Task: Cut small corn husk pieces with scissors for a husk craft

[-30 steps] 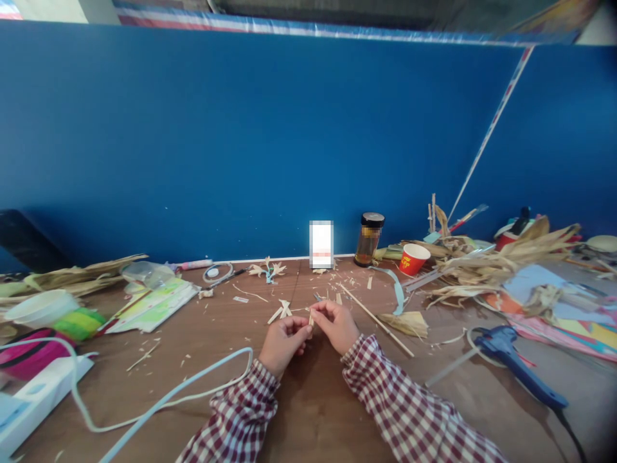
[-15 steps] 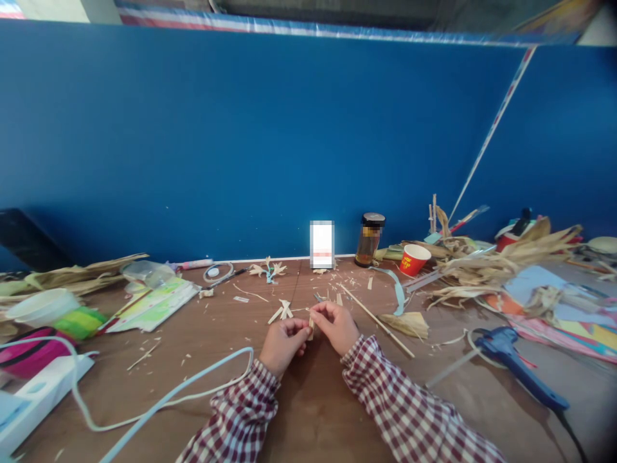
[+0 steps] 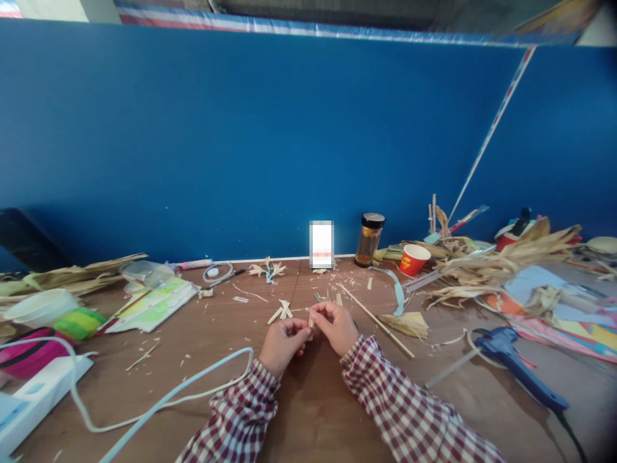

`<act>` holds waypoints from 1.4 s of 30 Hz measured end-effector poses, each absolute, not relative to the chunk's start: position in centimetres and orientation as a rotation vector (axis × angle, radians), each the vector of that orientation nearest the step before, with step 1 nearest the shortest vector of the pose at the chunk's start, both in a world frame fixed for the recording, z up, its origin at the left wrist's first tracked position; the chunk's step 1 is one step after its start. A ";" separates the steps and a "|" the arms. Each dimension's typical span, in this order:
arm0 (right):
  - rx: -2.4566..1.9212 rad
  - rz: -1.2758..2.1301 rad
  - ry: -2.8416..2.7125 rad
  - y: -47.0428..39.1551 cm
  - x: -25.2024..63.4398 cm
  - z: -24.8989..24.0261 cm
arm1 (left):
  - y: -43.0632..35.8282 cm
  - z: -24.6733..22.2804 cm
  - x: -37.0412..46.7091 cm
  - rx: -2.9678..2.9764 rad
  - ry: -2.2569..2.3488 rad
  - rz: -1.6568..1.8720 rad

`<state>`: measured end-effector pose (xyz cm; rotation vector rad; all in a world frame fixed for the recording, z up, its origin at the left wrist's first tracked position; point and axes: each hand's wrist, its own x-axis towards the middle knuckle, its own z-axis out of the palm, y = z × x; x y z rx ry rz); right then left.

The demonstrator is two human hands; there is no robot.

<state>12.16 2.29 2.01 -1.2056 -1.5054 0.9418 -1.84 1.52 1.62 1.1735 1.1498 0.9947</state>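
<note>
My left hand [image 3: 284, 342] pinches a small pale strip of husk [image 3: 311, 329] over the middle of the brown table. Against its upper end, the thumb and forefinger of my right hand [image 3: 336, 326] are pressed together. The fingertips hide much of the strip. Just beyond my left hand lie several cut pale pieces [image 3: 285, 309]. A long thin stick [image 3: 376, 319] slants across the table to the right of my right hand, beside a folded dry husk [image 3: 407, 324].
A blue glue gun [image 3: 523, 366] lies at the right. Behind are a dark-lidded jar [image 3: 370, 240], a red paper cup [image 3: 414, 260] and dry husks [image 3: 482, 260]. A white cable [image 3: 178, 389] loops at the left near a power strip [image 3: 48, 399].
</note>
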 end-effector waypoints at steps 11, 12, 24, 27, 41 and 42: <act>-1.192 0.987 -1.477 2.1 12.0 2.5 | 1.5 1.5 -1.8 1.163 1.160 0.996; -1.190 0.991 -1.475 2.2 12.0 2.4 | 1.5 1.5 -1.8 1.161 1.160 0.998; -1.157 0.966 -1.491 2.3 12.2 2.1 | 1.5 1.3 -1.9 1.144 1.189 1.010; -1.159 0.951 -1.495 2.2 12.2 2.1 | 1.5 1.3 -1.9 1.146 1.191 1.012; -1.172 0.847 -1.540 2.2 12.1 2.1 | 1.4 1.6 -1.8 1.147 1.176 1.025; -1.174 0.842 -1.542 2.2 12.1 2.1 | 1.4 1.6 -1.8 1.143 1.176 1.022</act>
